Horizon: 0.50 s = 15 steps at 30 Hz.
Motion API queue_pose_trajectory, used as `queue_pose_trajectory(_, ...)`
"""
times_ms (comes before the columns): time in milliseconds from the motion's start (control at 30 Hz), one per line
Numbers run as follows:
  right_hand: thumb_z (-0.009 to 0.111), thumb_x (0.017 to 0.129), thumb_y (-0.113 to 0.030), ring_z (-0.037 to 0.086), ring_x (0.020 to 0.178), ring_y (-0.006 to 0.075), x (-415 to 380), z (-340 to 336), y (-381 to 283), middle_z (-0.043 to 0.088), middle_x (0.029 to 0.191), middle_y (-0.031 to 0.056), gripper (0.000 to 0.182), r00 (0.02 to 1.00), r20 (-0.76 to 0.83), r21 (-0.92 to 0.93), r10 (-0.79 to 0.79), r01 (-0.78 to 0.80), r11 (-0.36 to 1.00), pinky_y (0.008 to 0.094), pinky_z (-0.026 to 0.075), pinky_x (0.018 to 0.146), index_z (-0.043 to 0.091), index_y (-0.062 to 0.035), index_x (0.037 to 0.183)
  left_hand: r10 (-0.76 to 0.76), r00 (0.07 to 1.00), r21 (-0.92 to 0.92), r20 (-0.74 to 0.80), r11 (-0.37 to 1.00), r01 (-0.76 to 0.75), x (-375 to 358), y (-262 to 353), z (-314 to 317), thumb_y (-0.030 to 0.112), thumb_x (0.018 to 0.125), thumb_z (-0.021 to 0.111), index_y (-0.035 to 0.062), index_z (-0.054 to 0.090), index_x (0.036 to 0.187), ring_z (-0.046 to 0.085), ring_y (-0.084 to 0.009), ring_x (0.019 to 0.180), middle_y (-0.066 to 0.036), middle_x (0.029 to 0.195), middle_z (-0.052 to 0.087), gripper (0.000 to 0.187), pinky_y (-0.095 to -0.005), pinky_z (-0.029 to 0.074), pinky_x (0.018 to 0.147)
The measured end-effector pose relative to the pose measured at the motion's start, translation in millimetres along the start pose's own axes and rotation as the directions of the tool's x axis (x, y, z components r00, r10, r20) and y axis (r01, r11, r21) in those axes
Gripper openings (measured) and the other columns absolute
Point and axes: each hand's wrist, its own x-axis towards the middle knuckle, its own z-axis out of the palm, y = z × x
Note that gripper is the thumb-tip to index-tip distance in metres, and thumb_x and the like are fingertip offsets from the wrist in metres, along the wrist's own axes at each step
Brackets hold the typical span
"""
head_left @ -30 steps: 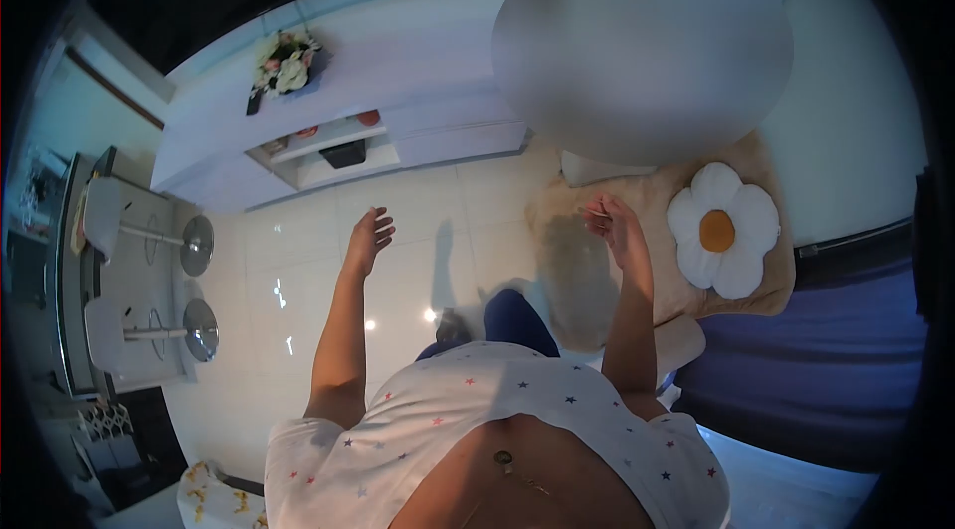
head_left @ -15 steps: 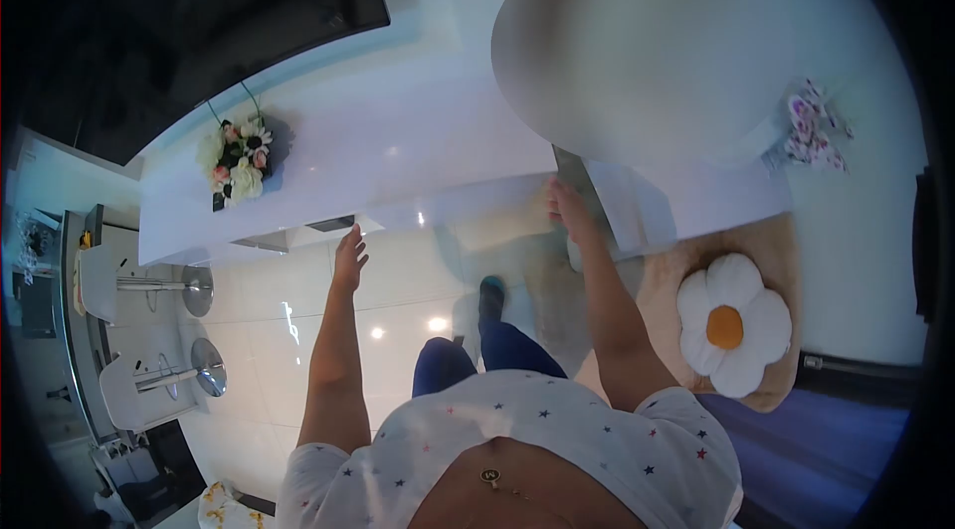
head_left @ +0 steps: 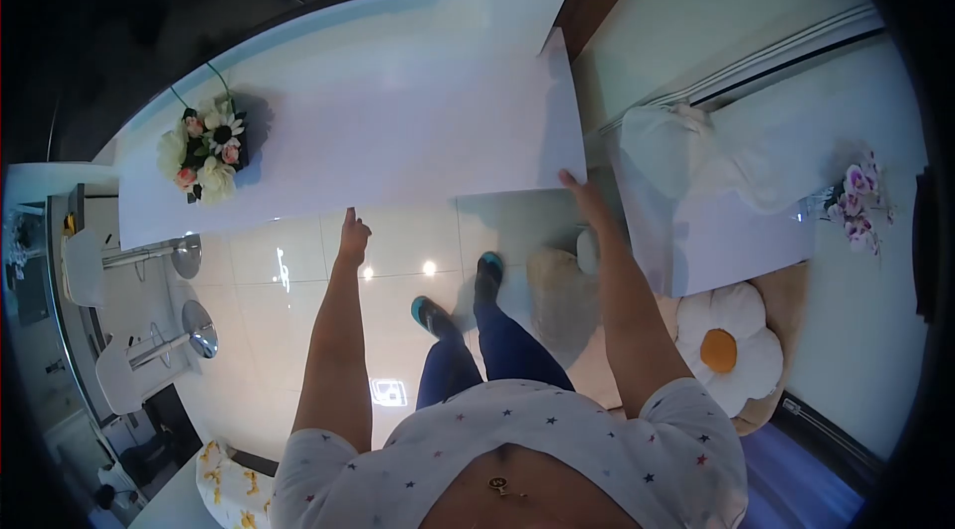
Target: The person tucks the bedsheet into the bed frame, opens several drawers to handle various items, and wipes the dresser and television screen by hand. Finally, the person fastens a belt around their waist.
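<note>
Cabinet top [head_left: 398, 146] lies just ahead of my left hand [head_left: 353, 239], corner by my right hand [head_left: 587, 199] — long axis crosswise; left fingers apart, right ones unclear.

So the TV [head_left: 189, 22] is behind the console [head_left: 398, 141], flowers [head_left: 211, 149] on its left end, stools [head_left: 84, 268] off to the left. Table's [head_left: 731, 256] on the right, orchids [head_left: 858, 203] by its right edge, cushion [head_left: 731, 345] in front.
</note>
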Motion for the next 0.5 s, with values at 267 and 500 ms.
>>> queue_pose_trajectory(267, 0.038, 0.080, -0.072, 0.045, 0.120, 0.0276, 23.5, -13.2, 22.8, 0.050, 0.126, 0.0192, 0.089, 0.999, -0.035, -0.148, 0.007, -0.012, 0.989, 0.0345, 0.032, 0.100, 0.043, 0.0034, 0.128, 0.145, 0.977, -0.203, -0.158, 0.963, -0.176, -5.6, 21.5, 27.0, -0.013, 0.065, 0.038, 0.0071, 0.027, 0.137, 0.021, -0.0305, 0.136, -0.013, 0.144, 0.026, 0.076, -0.0383, 0.028, 0.104)
queue_pose_trajectory(500, 0.016, 0.073, -0.084, 0.033, 0.130, 0.0293, 18.7, -7.0, 43.0, 0.032, 0.141, 0.0210, 0.108, 0.984, -0.015, 0.292, 0.178, -0.166, 0.942, 0.0416, 0.025, 0.105, 0.027, 0.0014, 0.139, 0.295, 0.933, 0.197, -0.205, 0.946, -0.256, -26.3, 24.0, 20.0, -0.007, 0.074, 0.040, 0.0038, 0.027, 0.136, 0.029, -0.0278, 0.132, -0.017, 0.139, 0.034, 0.064, -0.0386, 0.033, 0.102)
